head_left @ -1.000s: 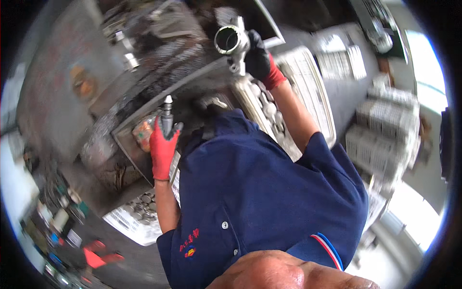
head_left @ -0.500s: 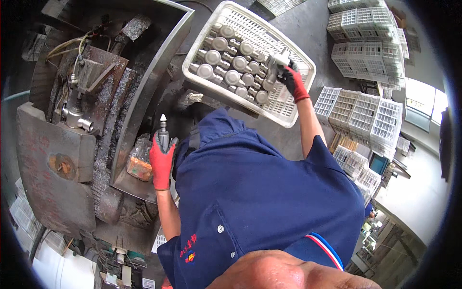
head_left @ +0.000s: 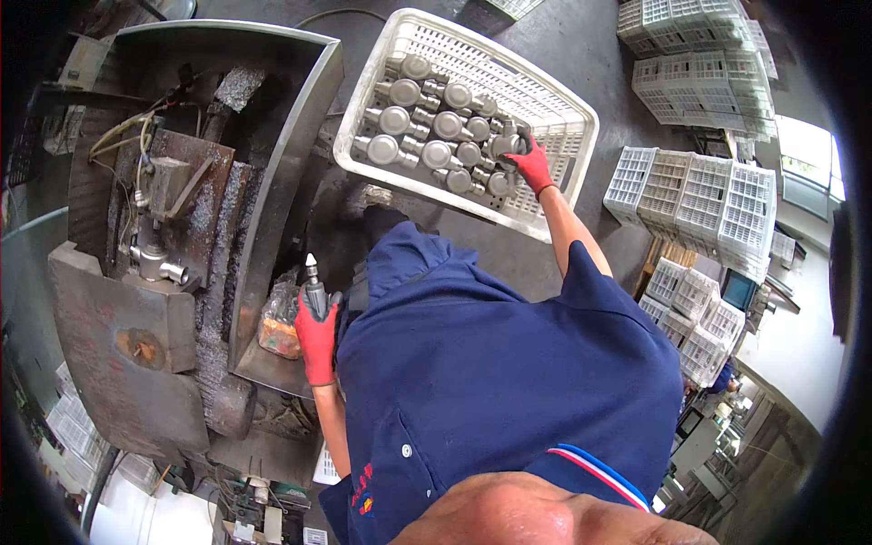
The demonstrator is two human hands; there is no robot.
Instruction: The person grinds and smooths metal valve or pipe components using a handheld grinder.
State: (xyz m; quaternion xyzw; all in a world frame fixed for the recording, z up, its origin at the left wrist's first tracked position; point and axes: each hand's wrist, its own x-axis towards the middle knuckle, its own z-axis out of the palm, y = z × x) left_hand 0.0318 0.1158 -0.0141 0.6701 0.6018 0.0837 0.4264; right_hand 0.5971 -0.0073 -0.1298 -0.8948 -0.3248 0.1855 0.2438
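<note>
My left hand (head_left: 317, 338), in a red and black glove, is closed round a grey handheld power tool (head_left: 314, 295) with a white cone tip pointing up and away from me. My right hand (head_left: 533, 163), gloved alike, reaches into the right part of a white plastic crate (head_left: 354, 136). Its fingers are round a grey metal pipe fitting (head_left: 505, 145), partly hidden by the glove. Many similar fittings (head_left: 447, 125), with round caps and ribbed necks, lie in rows to the left of that hand.
On the left stands a machine with a metal trough (head_left: 272, 182), strewn with metal chips; a fitting (head_left: 154, 263) sits in its fixture. A plastic-wrapped orange block (head_left: 280, 334) lies beside my left hand. Stacked white crates (head_left: 695, 204) stand at the right.
My right hand has come down and slightly left with the fitting, which now lies among the others at the row's end. My left hand, still on the tool, appears slightly lower in view.
</note>
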